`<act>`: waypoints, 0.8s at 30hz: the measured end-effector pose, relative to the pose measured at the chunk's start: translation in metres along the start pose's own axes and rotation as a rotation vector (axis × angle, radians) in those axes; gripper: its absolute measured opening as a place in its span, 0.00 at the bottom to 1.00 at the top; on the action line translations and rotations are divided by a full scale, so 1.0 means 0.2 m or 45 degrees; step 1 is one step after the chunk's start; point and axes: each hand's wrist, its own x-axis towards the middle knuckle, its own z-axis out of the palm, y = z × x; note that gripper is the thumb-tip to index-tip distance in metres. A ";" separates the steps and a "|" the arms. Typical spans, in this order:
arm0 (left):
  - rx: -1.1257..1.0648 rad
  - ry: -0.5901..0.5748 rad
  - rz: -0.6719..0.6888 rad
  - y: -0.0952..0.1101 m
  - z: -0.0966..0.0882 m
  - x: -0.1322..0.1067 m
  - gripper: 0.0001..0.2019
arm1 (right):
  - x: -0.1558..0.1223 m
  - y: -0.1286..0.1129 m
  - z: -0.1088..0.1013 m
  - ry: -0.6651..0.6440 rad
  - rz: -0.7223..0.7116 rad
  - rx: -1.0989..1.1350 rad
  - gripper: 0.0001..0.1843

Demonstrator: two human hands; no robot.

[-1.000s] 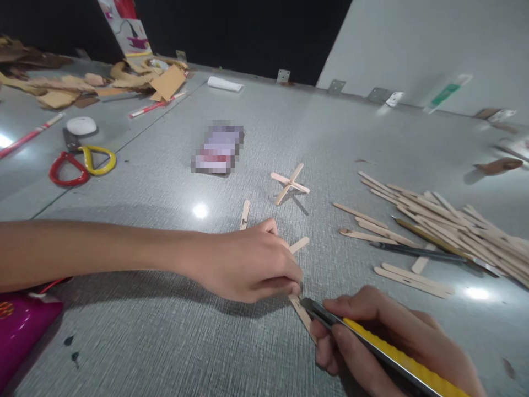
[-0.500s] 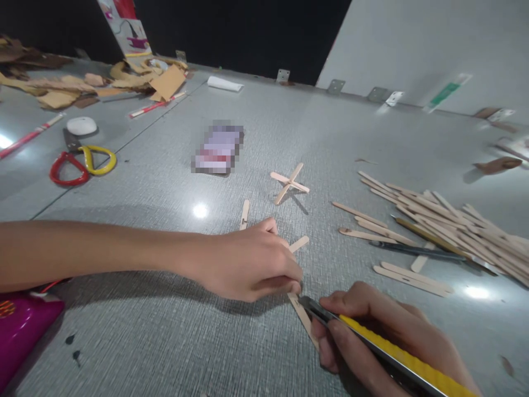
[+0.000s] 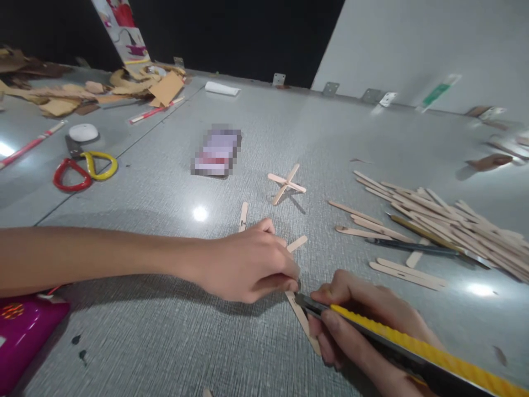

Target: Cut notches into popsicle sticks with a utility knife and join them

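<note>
My left hand (image 3: 252, 264) presses down with bent fingers, its fingertips pinching the upper end of a wooden craft stick (image 3: 305, 325) flat on the table. In my right hand (image 3: 363, 325) is a yellow and black utility knife (image 3: 413, 344), its tip on that stick just beside my left fingertips. Two more stick ends poke out past my left hand: a notched stick (image 3: 243, 214) and a slanted stick (image 3: 297, 243). Beyond the hand stand two sticks joined as a cross (image 3: 287, 183).
To the right lies a heap of craft sticks (image 3: 446, 220) with a dark pen (image 3: 413, 246) and a craft knife on it. Scissors (image 3: 103, 165), a blurred-out phone (image 3: 217, 151), a white roll (image 3: 222, 88) and cardboard scraps (image 3: 165, 88) lie farther off. A purple object (image 3: 33, 342) sits at lower left.
The view has shifted slightly. My left hand still holds the stick down, and the knife stays at nearly the same spot, its handle tilted a little lower.
</note>
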 end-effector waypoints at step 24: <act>-0.085 0.189 -0.047 0.00 0.05 -0.01 0.18 | -0.03 -0.02 0.17 0.523 0.033 0.255 0.14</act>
